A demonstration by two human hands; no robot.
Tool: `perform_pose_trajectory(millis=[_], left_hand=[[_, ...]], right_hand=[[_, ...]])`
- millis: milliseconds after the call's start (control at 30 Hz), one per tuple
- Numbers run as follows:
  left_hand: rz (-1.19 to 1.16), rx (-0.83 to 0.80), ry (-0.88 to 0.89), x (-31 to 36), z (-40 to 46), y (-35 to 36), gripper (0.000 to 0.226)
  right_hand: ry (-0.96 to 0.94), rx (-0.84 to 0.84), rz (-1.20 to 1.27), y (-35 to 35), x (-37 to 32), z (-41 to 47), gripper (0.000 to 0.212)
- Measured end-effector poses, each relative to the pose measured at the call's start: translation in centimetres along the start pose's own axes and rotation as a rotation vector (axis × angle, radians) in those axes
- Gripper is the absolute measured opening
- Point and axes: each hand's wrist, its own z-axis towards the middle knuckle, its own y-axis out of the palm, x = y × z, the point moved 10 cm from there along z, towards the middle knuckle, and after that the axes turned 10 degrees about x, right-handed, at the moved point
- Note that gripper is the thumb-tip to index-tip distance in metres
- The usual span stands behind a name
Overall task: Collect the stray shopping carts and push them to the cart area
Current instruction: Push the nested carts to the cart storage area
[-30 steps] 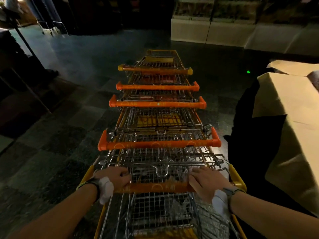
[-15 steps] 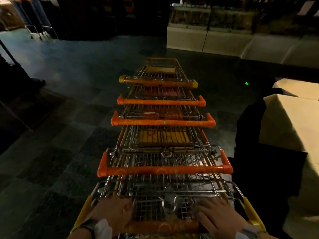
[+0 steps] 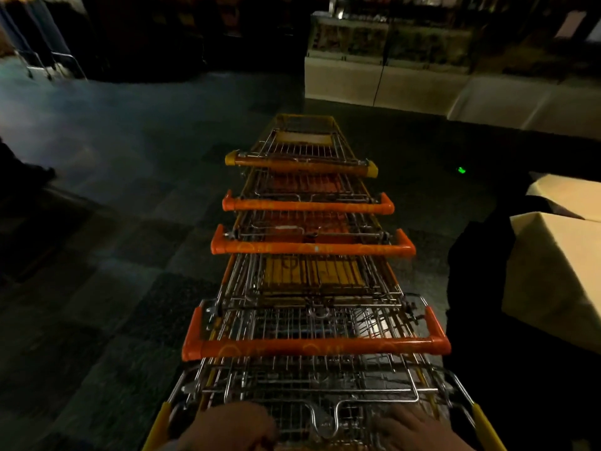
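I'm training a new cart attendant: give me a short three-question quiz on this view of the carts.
1. True or false: the nested carts form one line ahead of the hands.
2. How many cart handles show beyond the hands? A) two B) four C) six
3. Fill in: the farthest handle has ___ end caps, unlike the orange ones nearer.

Key: 1 true. 2 B. 3 yellow. The left hand and right hand sit at the bottom edge at the nearest cart's rear; their grip is cut off by the frame.
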Motion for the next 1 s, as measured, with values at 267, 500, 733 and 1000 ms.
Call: perform_pose_trajectory(millis=[267, 500, 733, 1000], left_hand=[[0.248, 0.569, 0.251, 2.7, 22.1, -25.7, 0.022], [0.342, 0.313, -0.436, -13.4, 42.0, -34.2, 0.120], [0.547, 0.198, -0.447, -21.0, 56.9, -39.6, 0.136], [0.270, 0.225, -0.454, -25.0, 70.3, -45.5, 0.101]], right_hand=[[0.025, 0.481, 0.280, -19.7, 7.8, 13.9, 0.025], [0.466, 0.820, 0.347, -35.1, 23.3, 32.4, 0.081], [0.437, 0.747, 0.234, -43.1, 28.3, 44.8, 0.098], [0.553, 0.663, 0.254, -48.7, 32.7, 52.3, 0.105]])
